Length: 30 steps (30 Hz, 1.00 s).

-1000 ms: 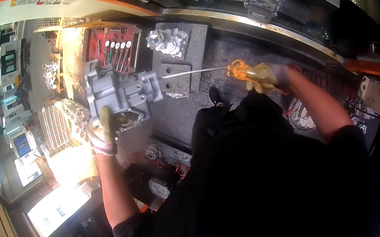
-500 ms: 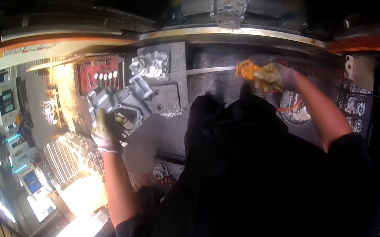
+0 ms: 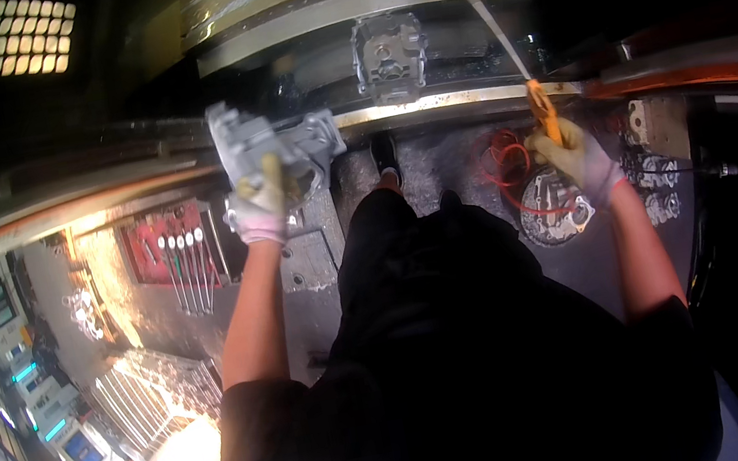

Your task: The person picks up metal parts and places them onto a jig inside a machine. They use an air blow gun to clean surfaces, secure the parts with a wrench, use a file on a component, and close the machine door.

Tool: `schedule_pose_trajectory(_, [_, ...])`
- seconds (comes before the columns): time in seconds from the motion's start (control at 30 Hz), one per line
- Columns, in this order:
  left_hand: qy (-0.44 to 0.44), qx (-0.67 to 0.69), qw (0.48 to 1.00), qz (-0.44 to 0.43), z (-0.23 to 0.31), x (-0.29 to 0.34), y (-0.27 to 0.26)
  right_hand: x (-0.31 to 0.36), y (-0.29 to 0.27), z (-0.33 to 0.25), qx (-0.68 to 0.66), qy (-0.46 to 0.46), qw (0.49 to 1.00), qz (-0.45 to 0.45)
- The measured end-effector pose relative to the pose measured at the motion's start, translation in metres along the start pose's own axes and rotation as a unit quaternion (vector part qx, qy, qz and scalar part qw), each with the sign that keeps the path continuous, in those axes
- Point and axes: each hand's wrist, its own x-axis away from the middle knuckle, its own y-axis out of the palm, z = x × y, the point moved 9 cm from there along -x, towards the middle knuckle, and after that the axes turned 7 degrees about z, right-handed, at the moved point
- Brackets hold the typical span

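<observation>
The left hand (image 3: 259, 208) is gripping a grey casting (image 3: 250, 140) left of the second casting (image 3: 390, 59); the right hand (image 3: 579, 159) is grasping an orange-handled tool (image 3: 544, 106) right of it, its long rod (image 3: 501, 39) slanting forward and leftward. Both hands are hovering about equally near that second casting.

Machine workshop, grey metal casting (image 3: 252, 141), red tool tray (image 3: 143, 260)

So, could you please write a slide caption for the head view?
Gloved left hand holds a grey metal casting; right hand grips an orange tool.
</observation>
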Motion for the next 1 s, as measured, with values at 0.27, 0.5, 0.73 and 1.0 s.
schedule_pose_trajectory(0.27, [0.203, -0.370, 0.893, -0.154, 0.068, -0.133, 0.080, 0.005, -0.017, -0.008, -0.030, -0.088, 0.967, 0.238])
schedule_pose_trajectory(0.5, [-0.015, 0.041, 0.990, -0.136, 0.057, -0.186, 0.071, -0.023, -0.045, 0.037, -0.099, -0.106, 0.852, 0.504])
schedule_pose_trajectory(0.73, [-0.044, -0.023, 0.981, -0.187, 0.014, -0.235, 0.070, -0.071, -0.161, 0.025, -0.145, -0.081, 0.770, 0.617])
schedule_pose_trajectory(1.0, [0.144, -0.421, 0.835, -0.324, 0.069, -0.224, 0.079, -0.127, -0.089, -0.028, 0.323, 0.244, 0.855, 0.324])
